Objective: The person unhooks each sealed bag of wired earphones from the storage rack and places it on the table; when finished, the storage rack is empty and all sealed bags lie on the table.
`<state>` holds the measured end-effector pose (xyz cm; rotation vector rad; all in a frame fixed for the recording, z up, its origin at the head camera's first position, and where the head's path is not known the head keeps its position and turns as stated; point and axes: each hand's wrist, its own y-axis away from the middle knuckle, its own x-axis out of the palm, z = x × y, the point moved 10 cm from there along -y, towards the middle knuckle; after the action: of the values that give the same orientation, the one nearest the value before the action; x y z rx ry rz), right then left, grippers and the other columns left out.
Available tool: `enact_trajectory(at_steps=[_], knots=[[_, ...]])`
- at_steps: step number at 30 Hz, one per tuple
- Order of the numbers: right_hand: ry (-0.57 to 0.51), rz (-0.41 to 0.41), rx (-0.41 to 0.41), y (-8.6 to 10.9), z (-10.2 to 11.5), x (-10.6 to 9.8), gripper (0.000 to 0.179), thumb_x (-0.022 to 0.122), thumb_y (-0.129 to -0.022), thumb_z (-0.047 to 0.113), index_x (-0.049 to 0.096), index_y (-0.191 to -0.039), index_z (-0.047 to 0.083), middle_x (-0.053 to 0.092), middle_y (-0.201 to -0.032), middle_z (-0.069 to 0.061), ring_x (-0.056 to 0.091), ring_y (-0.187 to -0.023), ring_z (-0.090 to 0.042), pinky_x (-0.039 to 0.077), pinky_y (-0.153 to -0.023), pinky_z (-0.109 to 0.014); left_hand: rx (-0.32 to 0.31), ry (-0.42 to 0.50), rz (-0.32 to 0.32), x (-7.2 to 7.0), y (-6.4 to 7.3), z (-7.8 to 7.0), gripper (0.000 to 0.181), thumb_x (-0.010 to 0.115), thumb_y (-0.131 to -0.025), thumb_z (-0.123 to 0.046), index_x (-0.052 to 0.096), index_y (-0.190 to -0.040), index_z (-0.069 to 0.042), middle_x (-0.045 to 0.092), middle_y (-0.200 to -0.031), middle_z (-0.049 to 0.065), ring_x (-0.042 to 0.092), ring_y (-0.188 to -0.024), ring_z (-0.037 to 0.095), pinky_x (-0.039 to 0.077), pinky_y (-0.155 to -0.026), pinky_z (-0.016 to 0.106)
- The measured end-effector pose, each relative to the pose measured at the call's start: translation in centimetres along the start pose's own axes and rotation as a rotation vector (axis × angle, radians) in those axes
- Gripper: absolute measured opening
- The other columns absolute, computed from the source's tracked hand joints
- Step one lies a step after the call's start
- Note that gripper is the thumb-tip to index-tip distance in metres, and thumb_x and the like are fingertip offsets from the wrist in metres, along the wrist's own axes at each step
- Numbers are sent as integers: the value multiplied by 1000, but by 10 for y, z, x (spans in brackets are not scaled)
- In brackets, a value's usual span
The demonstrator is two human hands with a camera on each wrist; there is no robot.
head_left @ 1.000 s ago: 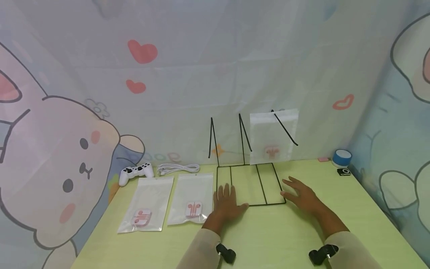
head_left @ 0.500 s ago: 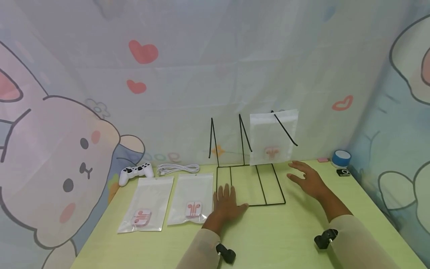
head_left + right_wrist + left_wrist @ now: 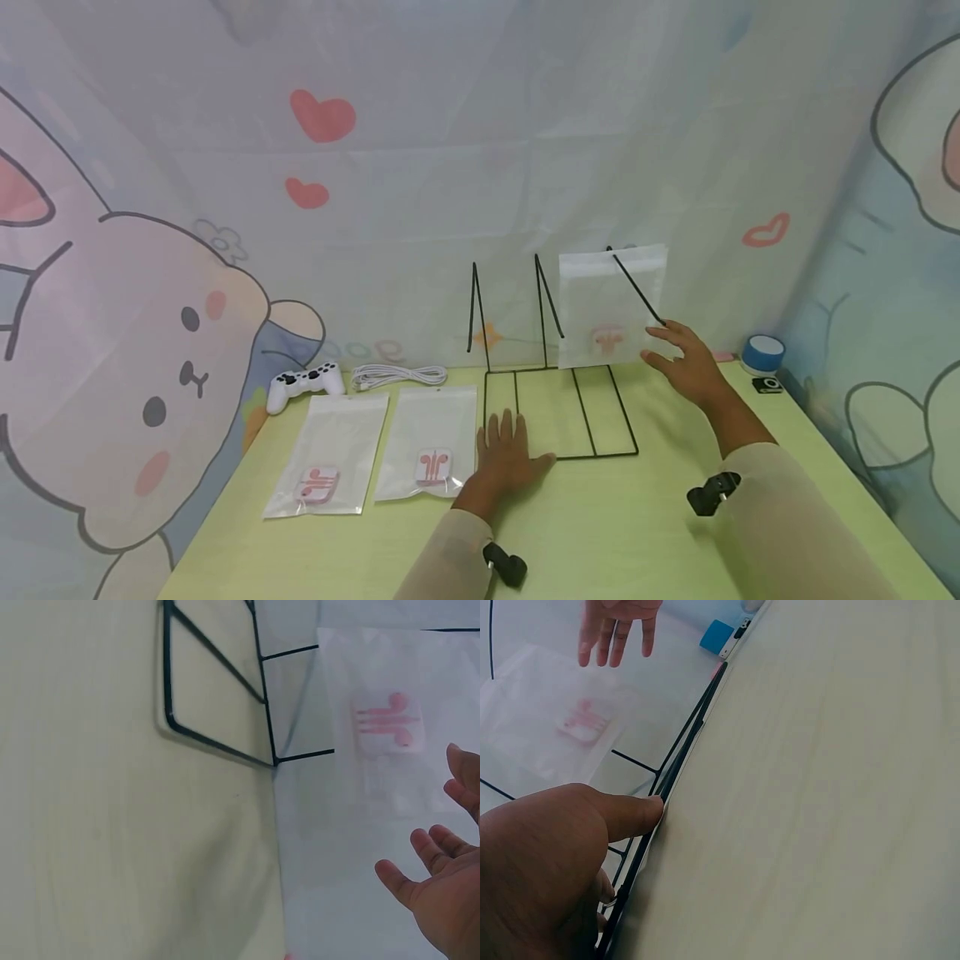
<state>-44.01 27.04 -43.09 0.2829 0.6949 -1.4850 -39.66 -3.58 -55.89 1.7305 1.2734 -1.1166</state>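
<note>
Left Hand on the Rack, Right Hand Beside the Hung Pouch

One black wire rack stands at the middle of the table's back edge. It has three hooks; from the right one hangs a single pouch with a white square printed with pink earphones at its bottom.

The left hand is spread out over the front left corner of the rack's base, thumb on the front bar, gripping nothing. The right hand is empty too, its fingers loosely extended. The hung pouch lies just beyond the right hand's fingertips, at its lower right edge and below the hook's tip; whether they touch I cannot tell.

Two more pouches lie flat, each with its own earphone square: the near-rack pouch, just beside the left hand, and the outer pouch, closer to the table's left edge. In the back left corner are one white game controller and one coiled white cable. Toward the back right corner are one blue-and-white round object, one small black object and one pink block.
</note>
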Motion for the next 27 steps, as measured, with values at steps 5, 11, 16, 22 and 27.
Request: enact_trajectory(at_steps=[5, 11, 16, 22, 27], knots=[[-39, -8, 43, -2, 4, -3, 68, 65, -111, 40, 43, -168, 9, 18, -183, -21, 14, -168, -53, 31, -125, -77, -2, -3, -2, 1, -1, 0, 96, 56, -104, -66, 30, -172, -3, 21, -182, 21, 16, -170, 46, 14, -136, 66], [-57, -41, 53, 1, 9, -3, 66, 66, -110, 38, 48, -165, 6, 22, -180, -24, 22, -164, -55, 30, -123, -79, -4, 8, 3, 2, 0, -1, 96, 56, -104, -66, 29, -172, -3, 20, -182, 21, 15, -170, 46, 13, -136, 66], [-73, -57, 6, 1, 16, -2, 57, 67, -110, 31, 56, -157, 1, 36, -170, -27, 42, -152, -54, 39, -118, -75, -3, 15, 4, 2, 2, -4, 96, 57, -104, -65, 29, -172, -3, 20, -182, 22, 14, -170, 47, 12, -136, 66], [-123, -28, 14, -3, 19, 2, 54, 66, -111, 34, 59, -156, 5, 46, -161, -26, 49, -147, -50, 44, -115, -71, -4, 30, -5, 4, 0, -2, 96, 58, -104, -63, 29, -172, -2, 19, -182, 23, 13, -170, 48, 11, -136, 68], [-207, 0, 55, -16, 11, 5, 52, 67, -111, 33, 62, -155, 8, 58, -122, -16, 53, -108, -28, 49, -101, -41, -13, 16, -6, 3, -1, 0, 97, 57, -104, -66, 28, -173, -4, 19, -183, 21, 14, -171, 46, 12, -136, 67]])
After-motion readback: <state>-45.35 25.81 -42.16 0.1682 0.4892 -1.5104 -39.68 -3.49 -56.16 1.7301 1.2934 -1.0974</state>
